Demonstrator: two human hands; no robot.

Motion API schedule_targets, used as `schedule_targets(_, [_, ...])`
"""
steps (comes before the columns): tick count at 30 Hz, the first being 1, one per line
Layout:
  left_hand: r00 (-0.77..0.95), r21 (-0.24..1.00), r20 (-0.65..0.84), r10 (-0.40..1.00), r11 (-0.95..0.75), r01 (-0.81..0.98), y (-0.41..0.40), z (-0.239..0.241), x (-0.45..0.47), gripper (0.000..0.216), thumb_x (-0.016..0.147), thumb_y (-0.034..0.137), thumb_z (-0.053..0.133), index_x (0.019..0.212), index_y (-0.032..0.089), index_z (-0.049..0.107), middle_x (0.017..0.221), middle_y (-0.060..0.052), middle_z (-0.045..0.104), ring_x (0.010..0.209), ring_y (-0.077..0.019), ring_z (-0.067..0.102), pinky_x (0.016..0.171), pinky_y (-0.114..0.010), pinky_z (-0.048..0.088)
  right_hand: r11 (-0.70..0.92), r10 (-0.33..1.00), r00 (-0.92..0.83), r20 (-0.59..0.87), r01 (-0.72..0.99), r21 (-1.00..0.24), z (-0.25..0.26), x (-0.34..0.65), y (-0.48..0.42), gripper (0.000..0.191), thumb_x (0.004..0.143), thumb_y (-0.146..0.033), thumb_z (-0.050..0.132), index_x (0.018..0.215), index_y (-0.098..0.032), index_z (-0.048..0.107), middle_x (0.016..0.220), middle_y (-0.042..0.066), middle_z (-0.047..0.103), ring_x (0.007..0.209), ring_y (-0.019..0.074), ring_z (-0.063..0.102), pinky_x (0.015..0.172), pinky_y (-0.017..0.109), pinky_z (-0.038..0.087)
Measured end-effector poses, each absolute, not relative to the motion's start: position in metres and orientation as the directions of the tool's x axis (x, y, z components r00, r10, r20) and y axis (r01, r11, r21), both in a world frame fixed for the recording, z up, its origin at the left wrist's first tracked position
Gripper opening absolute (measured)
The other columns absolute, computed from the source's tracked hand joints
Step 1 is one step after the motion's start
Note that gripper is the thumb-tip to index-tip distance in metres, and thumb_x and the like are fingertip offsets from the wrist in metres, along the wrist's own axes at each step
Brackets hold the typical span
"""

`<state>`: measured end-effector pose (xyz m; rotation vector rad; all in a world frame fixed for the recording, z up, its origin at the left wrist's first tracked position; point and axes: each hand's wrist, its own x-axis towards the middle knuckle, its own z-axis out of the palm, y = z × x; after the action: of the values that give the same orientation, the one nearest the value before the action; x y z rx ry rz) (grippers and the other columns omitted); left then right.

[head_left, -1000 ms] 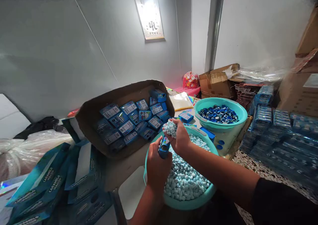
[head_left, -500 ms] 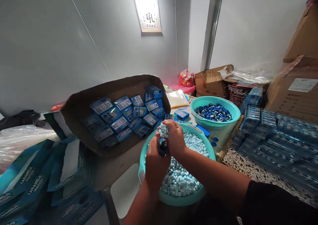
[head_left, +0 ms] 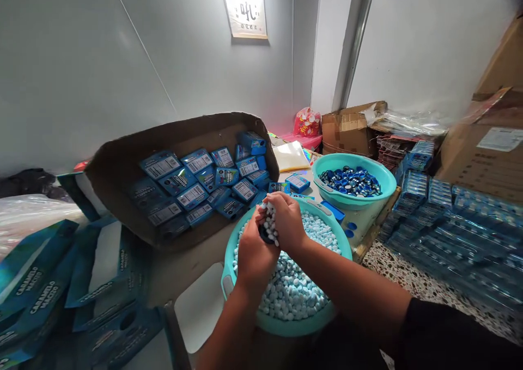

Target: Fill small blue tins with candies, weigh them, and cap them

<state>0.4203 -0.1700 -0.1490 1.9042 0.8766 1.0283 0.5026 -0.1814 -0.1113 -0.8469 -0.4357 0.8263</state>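
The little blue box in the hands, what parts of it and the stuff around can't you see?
Head view:
- Small blue container: nearly all covered by the left hand and right hand; its opening is hidden.
- Pale blue candy tablets in the right hand: the amount is hidden by fingers.
- Teal plastic basin: near rim hidden by the forearms.
- Blue cartons in the brown cardboard tray: print too small to read.

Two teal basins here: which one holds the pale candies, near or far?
The near basin, right under both hands, is heaped with pale blue candies. The far basin holds dark blue caps.
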Motion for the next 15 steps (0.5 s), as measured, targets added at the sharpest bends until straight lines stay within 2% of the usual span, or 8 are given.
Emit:
schedule_targets(4, [0.393,0.861,0.375,0.84,-0.473,0.19,-0.174,-0.152,0.422,0.064,0.077,0.021,0.068,0.139,0.018,0.053,0.134,-0.011,0.062,0.124,-0.0297,0.059,0.108,-0.042,0.046,0.373,0.799,0.601,0.024,-0.463,-0.804,-0.11,0.507,-0.182,0.018,0.065,-0.034,0.066,0.063,-0.018,0.059,0.053,-0.003,0.058,0.044,0.0117,0.052,0.045,0.022,0.046])
schedule_targets(7, [0.379,0.902,0.327,0.866,-0.405,0.149,-0.175,-0.152,0.422,0.066,0.074,0.02,0.07,0.139,0.021,0.055,0.131,-0.007,0.065,0.119,-0.0279,0.062,0.103,-0.038,0.049,0.348,0.814,0.58,0.036,-0.436,-0.83,-0.113,0.51,-0.179,0.016,0.067,-0.033,0.065,0.062,-0.018,0.06,0.055,-0.003,0.059,0.046,0.0123,0.053,0.048,0.023,0.047])
schedule_targets(12, [0.374,0.947,0.241,0.895,-0.302,0.114,-0.174,-0.146,0.42,0.061,0.067,0.018,0.072,0.128,0.019,0.061,0.12,-0.005,0.069,0.106,-0.0253,0.066,0.095,-0.033,0.051,0.32,0.835,0.546,0.07,-0.378,-0.869,-0.116,0.509,-0.178,0.015,0.069,-0.031,0.063,0.062,-0.018,0.061,0.059,-0.002,0.061,0.051,0.0131,0.055,0.055,0.025,0.048])
schedule_targets(15, [0.409,0.967,0.18,0.894,-0.238,0.094,-0.172,-0.141,0.419,0.055,0.063,0.019,0.072,0.116,0.016,0.064,0.107,-0.004,0.072,0.095,-0.0228,0.066,0.081,-0.027,0.052,0.306,0.845,0.526,0.097,-0.326,-0.895,-0.113,0.507,-0.181,0.014,0.069,-0.028,0.061,0.06,-0.018,0.062,0.059,-0.001,0.062,0.055,0.0133,0.056,0.057,0.024,0.047])
